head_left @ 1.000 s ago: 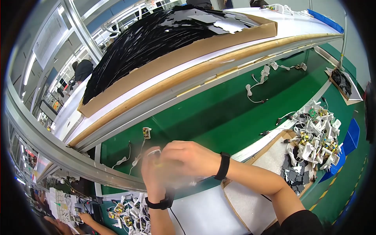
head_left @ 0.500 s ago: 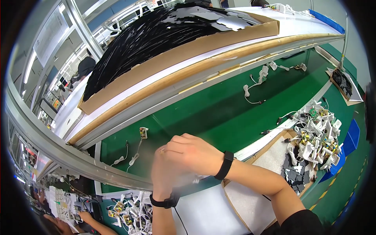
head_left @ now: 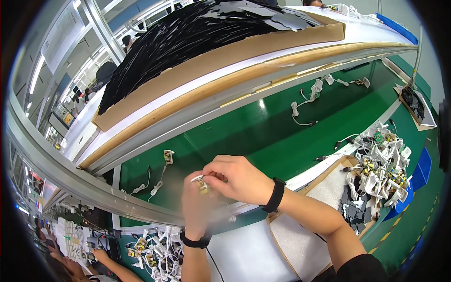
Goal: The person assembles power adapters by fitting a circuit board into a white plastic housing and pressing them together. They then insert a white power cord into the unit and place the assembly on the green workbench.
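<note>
We hold a small adapter unit (head_left: 203, 186) between our two hands, at the fingertips of the left hand (head_left: 194, 204) and just left of the thumb of the right hand (head_left: 236, 176). As far as we can see, its long axis slants steeply, from a white upper end pointing away from us down toward our left palm; the lower end is lost in blur. The unit looks white along its rim, with yellowish parts showing inside. Our left fingers, blurred, close around it from the left, while our right thumb and forefinger pinch its upper right edge. Beyond the left hand, to its left, lies an opened adapter (head_left: 168, 157) on a white cord; far right of our right hand sits a pile of white adapters (head_left: 381, 164).
</note>
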A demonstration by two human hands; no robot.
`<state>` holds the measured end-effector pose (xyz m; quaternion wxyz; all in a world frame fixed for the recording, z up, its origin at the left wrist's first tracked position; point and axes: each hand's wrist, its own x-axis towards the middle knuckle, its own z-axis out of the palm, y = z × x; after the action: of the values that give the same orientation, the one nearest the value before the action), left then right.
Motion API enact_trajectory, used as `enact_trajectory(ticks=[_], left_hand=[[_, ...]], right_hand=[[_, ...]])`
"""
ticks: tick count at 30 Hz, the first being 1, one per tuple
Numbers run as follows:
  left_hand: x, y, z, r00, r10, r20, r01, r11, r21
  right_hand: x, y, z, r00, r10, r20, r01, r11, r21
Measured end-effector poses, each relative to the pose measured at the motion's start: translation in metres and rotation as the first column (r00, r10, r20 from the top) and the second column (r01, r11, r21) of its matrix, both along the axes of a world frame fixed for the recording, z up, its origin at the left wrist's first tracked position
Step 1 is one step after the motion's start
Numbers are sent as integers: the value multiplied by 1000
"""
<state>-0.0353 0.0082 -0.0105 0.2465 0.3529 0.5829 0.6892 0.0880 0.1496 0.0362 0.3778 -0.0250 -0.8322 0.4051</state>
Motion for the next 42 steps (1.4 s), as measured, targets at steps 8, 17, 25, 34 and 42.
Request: enact_trajectory(ticks=[8, 17, 25, 34, 42], left_hand=[[-5, -3, -7, 979, -9, -203, -17, 992, -126], [-5, -9, 0, 999, -31, -38, 27, 996, -90], [4, -6, 9, 999, 45, -19, -46, 997, -66], [10, -8, 17, 999, 7, -46, -12, 992, -126], [7, -10, 12, 995, -82, -57, 81, 997, -13]], right_hand=[[6, -5, 3, 990, -138, -10, 124, 854, 505], [7, -4, 5, 996, -39, -75, 68, 893, 444], [8, -16, 10, 989, -71, 133, 29, 955, 294], [-5, -4, -9, 999, 14, -29, 0, 909, 417], [-24, -10, -25, 920, 365, 143, -238, 809, -538]])
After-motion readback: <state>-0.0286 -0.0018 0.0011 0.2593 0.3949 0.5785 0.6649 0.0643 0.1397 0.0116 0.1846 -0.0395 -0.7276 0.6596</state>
